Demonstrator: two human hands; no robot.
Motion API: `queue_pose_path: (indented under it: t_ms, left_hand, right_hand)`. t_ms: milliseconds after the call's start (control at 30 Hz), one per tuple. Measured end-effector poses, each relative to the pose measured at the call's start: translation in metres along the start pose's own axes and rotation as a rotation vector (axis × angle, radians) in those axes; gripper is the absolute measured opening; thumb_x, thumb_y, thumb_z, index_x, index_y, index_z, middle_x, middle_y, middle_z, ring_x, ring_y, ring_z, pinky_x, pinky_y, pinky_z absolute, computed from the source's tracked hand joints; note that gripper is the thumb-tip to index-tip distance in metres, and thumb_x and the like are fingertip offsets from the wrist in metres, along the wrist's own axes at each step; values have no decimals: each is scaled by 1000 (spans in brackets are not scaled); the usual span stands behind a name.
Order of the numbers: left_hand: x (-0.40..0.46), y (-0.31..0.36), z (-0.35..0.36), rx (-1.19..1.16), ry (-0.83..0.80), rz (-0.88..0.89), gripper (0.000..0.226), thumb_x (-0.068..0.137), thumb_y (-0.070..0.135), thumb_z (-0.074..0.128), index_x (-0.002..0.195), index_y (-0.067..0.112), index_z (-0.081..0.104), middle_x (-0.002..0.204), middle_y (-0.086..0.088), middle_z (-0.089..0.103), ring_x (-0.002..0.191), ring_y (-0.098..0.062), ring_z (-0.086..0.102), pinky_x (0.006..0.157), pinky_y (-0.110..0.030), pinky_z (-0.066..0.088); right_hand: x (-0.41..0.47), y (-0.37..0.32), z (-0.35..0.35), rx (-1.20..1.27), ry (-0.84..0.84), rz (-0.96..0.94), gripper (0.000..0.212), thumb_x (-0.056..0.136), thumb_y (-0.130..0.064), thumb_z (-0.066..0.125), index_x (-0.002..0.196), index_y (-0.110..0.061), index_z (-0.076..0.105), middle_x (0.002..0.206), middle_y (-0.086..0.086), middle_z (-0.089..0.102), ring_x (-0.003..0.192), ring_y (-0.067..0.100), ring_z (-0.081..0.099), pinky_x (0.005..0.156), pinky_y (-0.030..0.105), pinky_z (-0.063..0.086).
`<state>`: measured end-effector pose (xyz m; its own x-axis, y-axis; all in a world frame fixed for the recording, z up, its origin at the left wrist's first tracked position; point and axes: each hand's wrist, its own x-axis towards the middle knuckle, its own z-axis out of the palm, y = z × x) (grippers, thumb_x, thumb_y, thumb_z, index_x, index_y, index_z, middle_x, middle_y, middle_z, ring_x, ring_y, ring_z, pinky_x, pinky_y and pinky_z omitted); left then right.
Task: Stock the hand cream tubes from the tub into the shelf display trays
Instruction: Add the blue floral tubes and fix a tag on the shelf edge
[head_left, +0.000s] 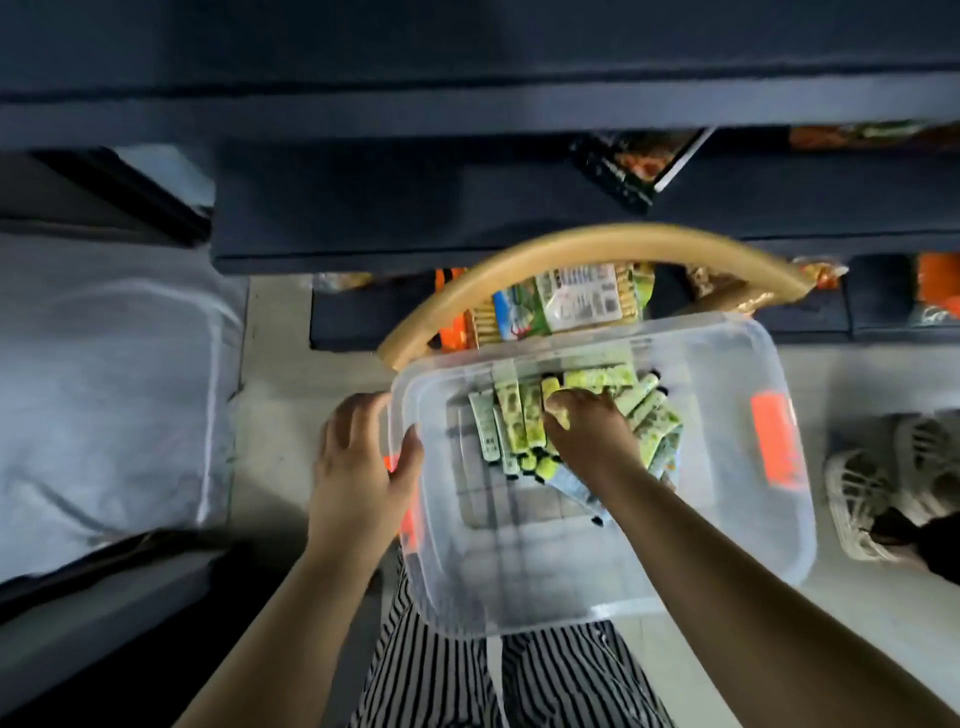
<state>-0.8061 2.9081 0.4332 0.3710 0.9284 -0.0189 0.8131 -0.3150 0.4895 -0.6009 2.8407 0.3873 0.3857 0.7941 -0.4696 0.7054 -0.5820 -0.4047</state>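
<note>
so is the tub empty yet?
No. The clear tub holds a pile of green tubes at its far end; the right hand is on them.

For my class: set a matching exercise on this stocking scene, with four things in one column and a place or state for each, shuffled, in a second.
Things
1. left hand
2. right hand
3. clear plastic tub
4. tan curved basket handle

Places or states
A. arches beyond the tub's far rim
B. grips the tub's left rim
C. rests on the green hand cream tubes
D. holds the tubes at its far end

Pairs: 1-B, 2-C, 3-D, 4-A
</note>
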Motion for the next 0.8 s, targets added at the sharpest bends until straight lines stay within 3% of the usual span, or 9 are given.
queue_pose_path:
  t_ms: [133,233,333,467,733,800]
  left_hand:
    - [-11,-6,43,-40,-64,-23,53,85,37,43,120,-1,50,122,-24,53,111,-39,52,92,-42,41]
    - [-20,-4,70,40,5,118,40,87,32,47,118,7,48,124,-26,52,118,-37,46,100,-44,35]
    - [-24,-3,86,-44,25,292,28,88,23,50,113,11,48,115,-22,60,115,-28,46,100,-43,37]
    - [-22,-16,82,-89,30,325,22,86,9,49,107,9,50,99,-18,66,102,-27,53,96,-35,39]
    - [-34,-24,73,-100,-39,386,18,87,11,47,104,10,52,95,-16,66,100,-25,52,98,-26,33]
    - [-35,-22,78,-100,-54,407,17,85,10,48,101,9,53,91,-15,67,96,-24,54,93,-26,36]
  right_hand:
    - [7,30,42,81,-88,195,28,93,-25,46,115,-14,60,118,11,63,107,30,57,80,31,44]
    - [7,40,65,127,-171,258,29,92,-22,49,116,-12,60,118,12,64,109,30,57,83,30,44]
    - [1,41,87,236,-256,261,33,91,-22,54,119,-7,59,120,14,63,114,28,56,91,32,45]
    - [-6,39,107,325,-357,312,39,91,-20,54,128,-7,52,130,10,57,120,23,53,99,30,42]
    - [-17,45,115,415,-380,365,40,91,-19,53,130,-7,50,132,10,55,121,21,52,94,23,39]
    - [-19,57,108,371,-355,408,36,92,-20,50,125,-7,54,124,11,60,114,24,54,78,21,37]
